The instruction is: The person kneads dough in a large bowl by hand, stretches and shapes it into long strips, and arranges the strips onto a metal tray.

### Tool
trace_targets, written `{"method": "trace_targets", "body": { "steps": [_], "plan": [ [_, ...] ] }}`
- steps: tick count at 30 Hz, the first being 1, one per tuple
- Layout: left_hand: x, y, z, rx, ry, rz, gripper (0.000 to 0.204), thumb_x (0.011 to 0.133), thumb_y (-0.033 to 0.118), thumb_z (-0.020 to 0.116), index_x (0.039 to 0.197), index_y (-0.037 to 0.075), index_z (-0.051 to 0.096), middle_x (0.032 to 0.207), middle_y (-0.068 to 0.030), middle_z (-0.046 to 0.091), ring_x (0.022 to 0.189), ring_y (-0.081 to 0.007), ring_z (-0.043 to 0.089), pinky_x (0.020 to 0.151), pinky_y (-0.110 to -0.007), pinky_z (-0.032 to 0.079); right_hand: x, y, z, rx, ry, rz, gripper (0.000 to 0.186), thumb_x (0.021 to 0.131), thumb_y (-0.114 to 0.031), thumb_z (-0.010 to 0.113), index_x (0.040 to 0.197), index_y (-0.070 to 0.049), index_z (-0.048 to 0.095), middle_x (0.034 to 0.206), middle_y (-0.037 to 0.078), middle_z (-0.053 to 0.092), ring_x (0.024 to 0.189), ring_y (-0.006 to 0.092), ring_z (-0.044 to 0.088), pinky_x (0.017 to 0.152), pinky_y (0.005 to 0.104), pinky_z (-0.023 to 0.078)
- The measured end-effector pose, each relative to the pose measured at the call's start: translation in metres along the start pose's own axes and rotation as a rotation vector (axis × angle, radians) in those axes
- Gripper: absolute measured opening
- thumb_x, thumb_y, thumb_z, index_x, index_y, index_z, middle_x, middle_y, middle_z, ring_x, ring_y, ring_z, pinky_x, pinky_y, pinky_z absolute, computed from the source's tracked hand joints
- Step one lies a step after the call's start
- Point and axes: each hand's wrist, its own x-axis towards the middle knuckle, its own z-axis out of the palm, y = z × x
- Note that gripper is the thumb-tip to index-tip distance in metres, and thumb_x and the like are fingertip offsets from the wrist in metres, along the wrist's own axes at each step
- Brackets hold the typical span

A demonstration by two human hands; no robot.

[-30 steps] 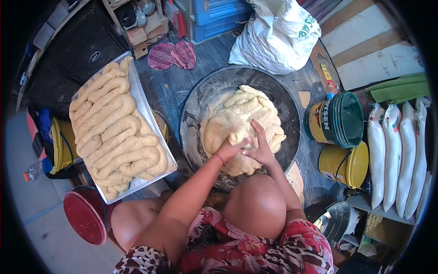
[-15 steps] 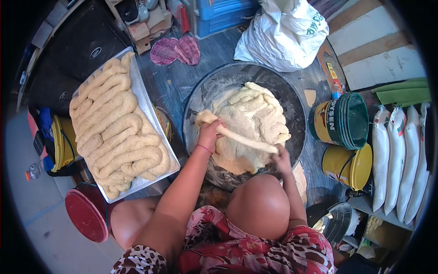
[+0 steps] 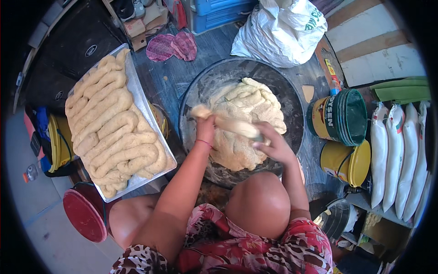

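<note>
My left hand (image 3: 205, 130) is closed round one end of a pale dough rope (image 3: 235, 127), held over a heaped, flour-dusted mass of dough (image 3: 255, 100). That heap lies in a wide, dark round pan (image 3: 292, 123). My right hand (image 3: 273, 144) grips the rope's other end, its fingers bent and slightly smeared by motion. Left of the pan, a metal tray (image 3: 169, 169) carries several long coiled dough ropes (image 3: 109, 123) packed side by side.
Right of the pan stand a green bucket (image 3: 346, 114), a yellow bucket (image 3: 346, 162) and several long white bags (image 3: 392, 155). A white sack (image 3: 278, 32) and pink cloths (image 3: 162, 48) lie beyond it. A red bucket (image 3: 84, 217) stands lower left.
My hands lifted a dough rope from the heap and drew apart, stretching it. Since half a second ago my right hand has moved up and left, and the rope looks shorter and blurred.
</note>
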Motion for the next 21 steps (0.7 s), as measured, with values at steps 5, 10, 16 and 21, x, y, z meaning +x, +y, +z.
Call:
{"method": "trace_targets", "body": {
  "steps": [5, 10, 16, 21],
  "plan": [
    [0.006, -0.043, -0.022, 0.770, 0.416, 0.246, 0.066, 0.068, 0.019, 0.067, 0.123, -0.004, 0.038, 0.124, -0.0204, 0.041, 0.110, -0.0299, 0.045, 0.091, -0.034, 0.039, 0.005, 0.107, 0.036, -0.723, 0.203, 0.561, 0.083, 0.065, -0.043, 0.071, 0.133, -0.012, 0.034, 0.139, 0.020, 0.023, 0.128, 0.0353, 0.024, 0.104, 0.0498, 0.019],
    [-0.027, -0.055, -0.010, 1.409, -0.033, 0.367, 0.071, 0.069, 0.025, 0.066, 0.131, 0.009, 0.035, 0.140, -0.0133, 0.023, 0.131, -0.0322, 0.018, 0.102, -0.042, 0.025, -0.052, 0.162, 0.072, -0.752, 0.268, 0.465, 0.072, 0.071, -0.039, 0.064, 0.131, -0.012, 0.036, 0.135, 0.020, 0.030, 0.122, 0.0315, 0.034, 0.097, 0.0503, 0.027],
    [-0.036, -0.051, -0.003, 1.520, -0.400, 0.262, 0.066, 0.071, 0.025, 0.062, 0.131, 0.013, 0.036, 0.143, -0.0137, 0.019, 0.132, -0.0333, 0.017, 0.103, -0.045, 0.022, -0.085, 0.139, 0.101, -0.544, 0.047, 0.713, 0.049, 0.071, -0.016, 0.058, 0.118, -0.006, 0.046, 0.093, 0.020, 0.059, 0.088, 0.0312, 0.057, 0.082, 0.0406, 0.039],
    [-0.034, -0.055, -0.014, 1.568, -0.457, 0.198, 0.060, 0.072, 0.021, 0.060, 0.128, 0.017, 0.041, 0.143, -0.0089, 0.022, 0.132, -0.0299, 0.018, 0.102, -0.046, 0.023, -0.065, 0.127, 0.069, 0.178, -0.261, 0.561, 0.046, 0.070, -0.014, 0.062, 0.114, -0.006, 0.052, 0.096, 0.016, 0.061, 0.093, 0.0301, 0.058, 0.084, 0.0358, 0.042]
  ]
}}
